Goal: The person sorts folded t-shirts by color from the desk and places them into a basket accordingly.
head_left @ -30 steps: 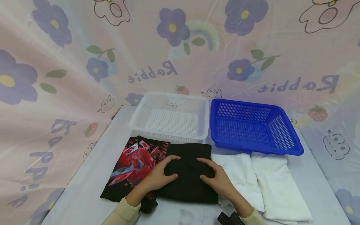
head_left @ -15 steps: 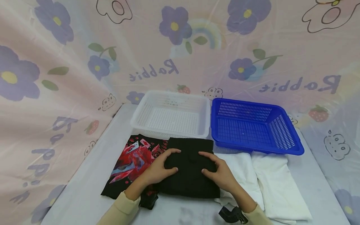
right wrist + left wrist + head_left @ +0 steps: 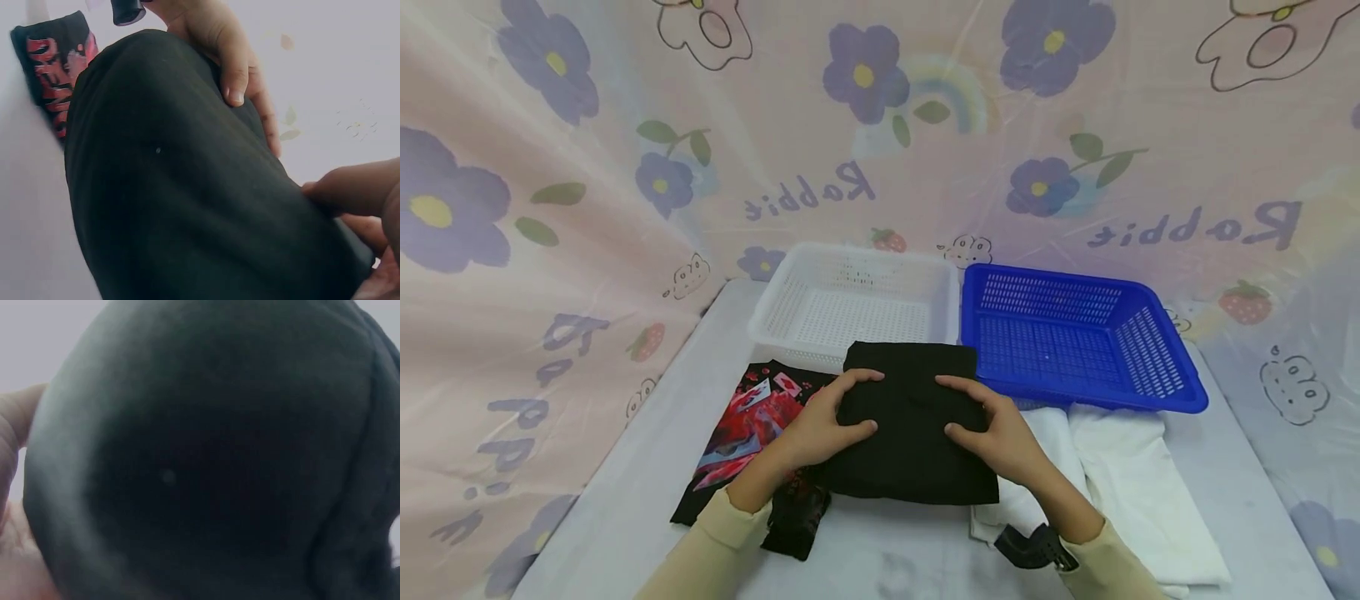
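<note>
**Two-sided grip on a black folded cloth (image 3: pixel 917 437), near half of the worktop (image 3: pixel 640 475)**

Midway between the worktop's left and right edges, we see the black folded cloth apparently raised off the surface. The left hand (image 3: pixel 822 427) grips its left side and the right hand (image 3: pixel 1006 433) its right, thumbs on top. We judge the cloth light, soft and not fragile, with a matt face unlikely to slip; its free near and far edges may sag and its layers could slide apart. The side edges offer the best hold, provided the fingers gather every layer.

Toward the left edge lies a printed black cloth (image 3: pixel 745 433), partly covered in the head view by the left forearm. Toward the right edge we find an inner white cloth (image 3: pixel 1058 437), beneath the line of the right forearm, and an outer white cloth (image 3: pixel 1150 508) beside it.

Beyond, a white basket (image 3: pixel 857 312) stands nearer the far-left corner and a blue basket (image 3: pixel 1045 350) nearer the far-right. Their near rims are the chief obstacles; we cannot tell whether the cloth clears them. A patterned curtain (image 3: pixel 940 187) rises behind the worktop's far edge.
</note>
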Demonstrator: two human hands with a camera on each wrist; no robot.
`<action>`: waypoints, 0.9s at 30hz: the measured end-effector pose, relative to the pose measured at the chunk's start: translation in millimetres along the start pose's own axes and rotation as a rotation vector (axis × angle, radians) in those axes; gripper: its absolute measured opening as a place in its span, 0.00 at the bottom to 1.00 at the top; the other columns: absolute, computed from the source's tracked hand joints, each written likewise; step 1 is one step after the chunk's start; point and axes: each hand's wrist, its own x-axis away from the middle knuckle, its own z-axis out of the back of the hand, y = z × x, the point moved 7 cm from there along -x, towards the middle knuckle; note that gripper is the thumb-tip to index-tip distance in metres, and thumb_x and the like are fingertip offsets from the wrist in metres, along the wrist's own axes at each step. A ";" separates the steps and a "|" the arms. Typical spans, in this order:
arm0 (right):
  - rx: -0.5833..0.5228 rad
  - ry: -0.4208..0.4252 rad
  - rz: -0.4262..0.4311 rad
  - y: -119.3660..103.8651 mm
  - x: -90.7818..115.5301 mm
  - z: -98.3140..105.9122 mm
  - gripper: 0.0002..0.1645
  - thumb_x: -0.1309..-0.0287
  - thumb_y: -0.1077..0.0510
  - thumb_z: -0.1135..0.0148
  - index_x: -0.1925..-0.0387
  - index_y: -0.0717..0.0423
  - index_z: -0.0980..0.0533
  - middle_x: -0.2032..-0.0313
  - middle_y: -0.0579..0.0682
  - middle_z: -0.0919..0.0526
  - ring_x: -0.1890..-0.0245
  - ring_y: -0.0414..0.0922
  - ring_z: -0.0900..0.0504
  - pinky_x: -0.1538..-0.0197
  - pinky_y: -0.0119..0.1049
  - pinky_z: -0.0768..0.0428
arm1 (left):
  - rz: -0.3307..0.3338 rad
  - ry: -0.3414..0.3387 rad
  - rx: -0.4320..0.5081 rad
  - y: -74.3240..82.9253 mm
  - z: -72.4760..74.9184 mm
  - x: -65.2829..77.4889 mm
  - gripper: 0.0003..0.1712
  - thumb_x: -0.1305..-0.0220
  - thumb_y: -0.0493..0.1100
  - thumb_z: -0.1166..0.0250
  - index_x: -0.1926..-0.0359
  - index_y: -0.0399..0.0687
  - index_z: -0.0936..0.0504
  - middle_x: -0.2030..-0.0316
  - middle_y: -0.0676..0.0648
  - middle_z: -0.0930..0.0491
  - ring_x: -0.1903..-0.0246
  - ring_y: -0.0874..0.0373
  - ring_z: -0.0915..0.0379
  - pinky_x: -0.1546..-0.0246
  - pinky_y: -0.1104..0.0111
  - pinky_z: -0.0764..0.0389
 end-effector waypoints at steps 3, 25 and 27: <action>0.022 0.002 0.005 -9.0 -6.6 7.0 0.35 0.44 0.63 0.34 0.36 0.42 0.30 0.43 0.57 0.23 0.53 0.50 0.18 0.60 0.34 0.18 | -0.019 -0.007 0.004 10.7 6.8 -5.8 0.33 0.38 0.38 0.36 0.34 0.56 0.36 0.44 0.43 0.26 0.49 0.54 0.24 0.49 0.64 0.23; 0.030 0.009 0.027 -53.5 -81.2 54.4 0.34 0.43 0.65 0.36 0.35 0.46 0.31 0.40 0.58 0.26 0.57 0.53 0.16 0.63 0.40 0.16 | -0.036 -0.019 -0.095 51.9 65.0 -78.0 0.32 0.36 0.40 0.37 0.33 0.58 0.36 0.44 0.44 0.27 0.49 0.51 0.24 0.55 0.60 0.20; 0.026 0.003 0.016 -54.6 -89.9 57.0 0.34 0.43 0.65 0.36 0.35 0.45 0.31 0.40 0.57 0.26 0.55 0.54 0.17 0.61 0.41 0.16 | -0.038 -0.016 -0.093 53.1 70.4 -84.1 0.32 0.36 0.40 0.37 0.33 0.57 0.36 0.43 0.43 0.28 0.49 0.49 0.24 0.55 0.59 0.20</action>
